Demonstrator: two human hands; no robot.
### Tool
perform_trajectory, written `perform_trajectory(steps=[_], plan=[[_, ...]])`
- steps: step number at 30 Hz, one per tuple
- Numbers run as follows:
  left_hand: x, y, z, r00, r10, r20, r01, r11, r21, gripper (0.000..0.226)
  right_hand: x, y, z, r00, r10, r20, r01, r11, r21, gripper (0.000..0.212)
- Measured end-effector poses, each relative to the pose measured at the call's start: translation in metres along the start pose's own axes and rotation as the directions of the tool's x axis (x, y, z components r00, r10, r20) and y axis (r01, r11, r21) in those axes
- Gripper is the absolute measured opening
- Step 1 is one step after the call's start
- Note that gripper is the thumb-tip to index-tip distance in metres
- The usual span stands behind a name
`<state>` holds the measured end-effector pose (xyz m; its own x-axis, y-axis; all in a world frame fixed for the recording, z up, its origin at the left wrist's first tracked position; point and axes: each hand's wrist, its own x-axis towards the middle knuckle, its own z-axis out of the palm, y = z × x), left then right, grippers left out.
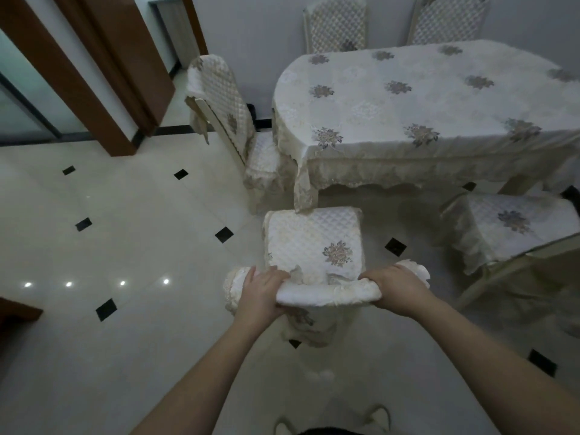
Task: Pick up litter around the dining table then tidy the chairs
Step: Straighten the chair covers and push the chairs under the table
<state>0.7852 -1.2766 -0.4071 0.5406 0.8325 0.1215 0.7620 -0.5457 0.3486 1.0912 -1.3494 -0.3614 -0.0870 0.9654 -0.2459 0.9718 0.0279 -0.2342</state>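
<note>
A chair with a white quilted cover [314,243] stands in front of me, its seat facing the dining table [423,98]. My left hand [260,293] grips the left end of the chair's padded top rail, and my right hand [394,287] grips the right end. The seat's front edge sits just below the hanging tablecloth corner. The table wears a cream cloth with grey flower prints. I see no litter on the floor.
Another covered chair [226,105] stands at the table's left end, its seat partly under the cloth. A third chair [508,227] stands angled out at the right. Two chair backs [339,23] rise behind the table. Wooden door frames [94,73] stand at the left.
</note>
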Motion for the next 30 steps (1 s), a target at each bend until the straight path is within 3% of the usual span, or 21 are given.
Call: perform_trajectory(steps=[3, 7, 12, 19, 24, 30], plan=[[0.003, -0.003, -0.002, 0.997, -0.043, 0.057, 0.037, 0.994, 0.106, 0.068, 0.002, 0.006, -0.002, 0.999, -0.032, 0.013, 0.032, 0.999, -0.028, 0.036], [0.015, -0.006, -0.003, 0.988, -0.106, 0.114, 0.091, 0.987, 0.13, 0.037, 0.008, 0.009, -0.004, 0.996, -0.082, 0.039, 0.085, 0.993, -0.085, 0.032], [0.022, 0.001, -0.007, 0.975, -0.13, 0.183, 0.095, 0.978, 0.188, 0.021, 0.01, 0.01, -0.007, 0.993, -0.104, 0.06, 0.11, 0.987, -0.113, 0.028], [0.021, 0.014, -0.017, 0.968, -0.168, 0.186, 0.144, 0.98, 0.138, 0.008, 0.008, 0.005, -0.014, 0.994, -0.077, 0.082, 0.091, 0.977, -0.19, 0.024], [0.016, 0.032, -0.017, 0.991, -0.078, 0.107, 0.066, 0.992, 0.109, 0.009, -0.011, 0.007, -0.036, 0.994, -0.001, 0.109, 0.027, 0.971, -0.238, 0.034], [0.01, 0.06, -0.011, 0.972, 0.209, 0.106, -0.223, 0.963, 0.15, 0.022, -0.061, 0.023, -0.047, 0.989, 0.096, 0.108, -0.061, 0.955, -0.29, 0.038]])
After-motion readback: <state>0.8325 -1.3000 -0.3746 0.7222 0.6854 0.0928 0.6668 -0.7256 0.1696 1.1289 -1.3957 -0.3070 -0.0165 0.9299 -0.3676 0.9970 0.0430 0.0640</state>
